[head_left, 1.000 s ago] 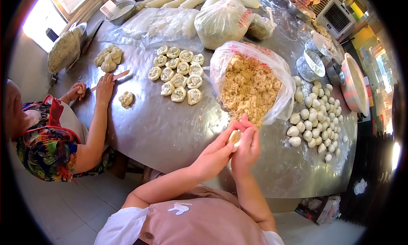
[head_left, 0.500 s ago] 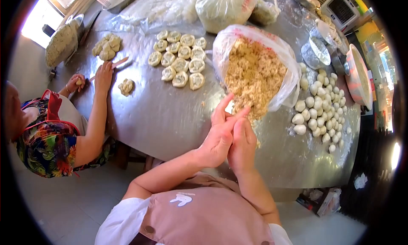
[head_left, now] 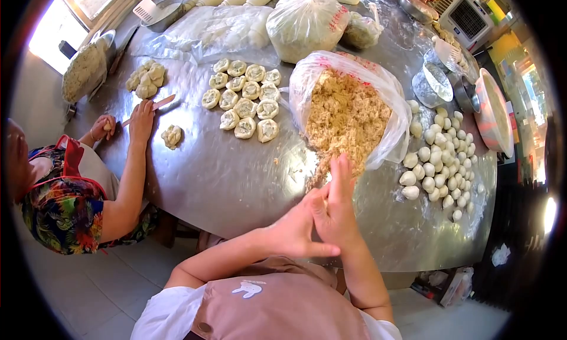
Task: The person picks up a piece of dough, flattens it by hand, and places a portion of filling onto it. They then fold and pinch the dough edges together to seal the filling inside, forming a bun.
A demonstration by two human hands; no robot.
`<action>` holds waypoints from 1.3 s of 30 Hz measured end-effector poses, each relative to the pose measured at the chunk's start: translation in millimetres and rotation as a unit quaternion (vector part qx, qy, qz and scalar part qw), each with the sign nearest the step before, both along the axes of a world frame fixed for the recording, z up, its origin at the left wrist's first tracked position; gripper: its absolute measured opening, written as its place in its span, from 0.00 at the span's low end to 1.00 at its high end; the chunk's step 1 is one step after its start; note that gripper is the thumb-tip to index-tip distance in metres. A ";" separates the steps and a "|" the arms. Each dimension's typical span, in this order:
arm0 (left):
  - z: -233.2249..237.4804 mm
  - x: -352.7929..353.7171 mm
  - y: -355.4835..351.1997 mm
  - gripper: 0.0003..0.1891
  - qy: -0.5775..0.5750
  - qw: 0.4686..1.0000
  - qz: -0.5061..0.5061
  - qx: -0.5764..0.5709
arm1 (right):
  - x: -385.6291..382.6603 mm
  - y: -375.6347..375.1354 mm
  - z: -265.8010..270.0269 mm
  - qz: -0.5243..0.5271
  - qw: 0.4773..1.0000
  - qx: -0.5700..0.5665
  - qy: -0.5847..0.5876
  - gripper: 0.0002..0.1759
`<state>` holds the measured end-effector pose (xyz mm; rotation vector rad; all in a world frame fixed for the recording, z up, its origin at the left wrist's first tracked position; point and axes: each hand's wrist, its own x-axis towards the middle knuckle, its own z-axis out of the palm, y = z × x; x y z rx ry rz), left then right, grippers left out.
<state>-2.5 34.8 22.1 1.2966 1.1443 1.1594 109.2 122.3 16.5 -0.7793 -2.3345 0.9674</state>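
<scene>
My left hand (head_left: 292,228) and my right hand (head_left: 338,219) meet in front of my apron, above the near table edge. The right hand's fingers are stretched up and away from me. My left hand lies against its palm side, thumb spread out and other fingers partly hidden. Whether anything sits between the palms is hidden. Just beyond the fingertips is crumbly brown filling (head_left: 348,115) in an opened clear plastic bag (head_left: 393,139), some of it spilling toward me. To the right, many round white dough balls (head_left: 440,157) lie grouped on the floured metal.
Left of the bag stand rows of pleated buns (head_left: 245,108) on the metal table (head_left: 218,180). A co-worker (head_left: 65,204) at left handles a knife (head_left: 163,102) near dough lumps (head_left: 145,79). Tied bags (head_left: 307,24), metal bowls (head_left: 432,85) and a large basin (head_left: 495,113) stand farther back.
My hands have come back toward my body and turned against each other. The right fingers now point up, and the left thumb sticks out sideways. The view has shifted slightly.
</scene>
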 end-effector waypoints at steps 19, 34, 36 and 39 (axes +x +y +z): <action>9.5 17.7 -7.7 0.24 0.196 0.977 0.078 -0.014 | -0.8 -20.9 24.9 -0.010 0.989 -0.132 0.070 0.38; -9.8 10.1 -8.5 0.08 0.157 0.972 0.113 -0.132 | 27.0 -36.1 19.8 -0.084 0.995 -0.058 0.010 0.07; -16.4 12.2 -12.0 0.11 0.160 0.977 0.048 -0.129 | 38.0 -33.0 9.1 -0.097 0.995 -0.007 0.007 0.06; 1.5 9.9 -17.4 0.19 0.086 0.985 -0.096 -0.118 | 64.0 -12.8 -10.9 -0.179 0.981 0.074 0.003 0.04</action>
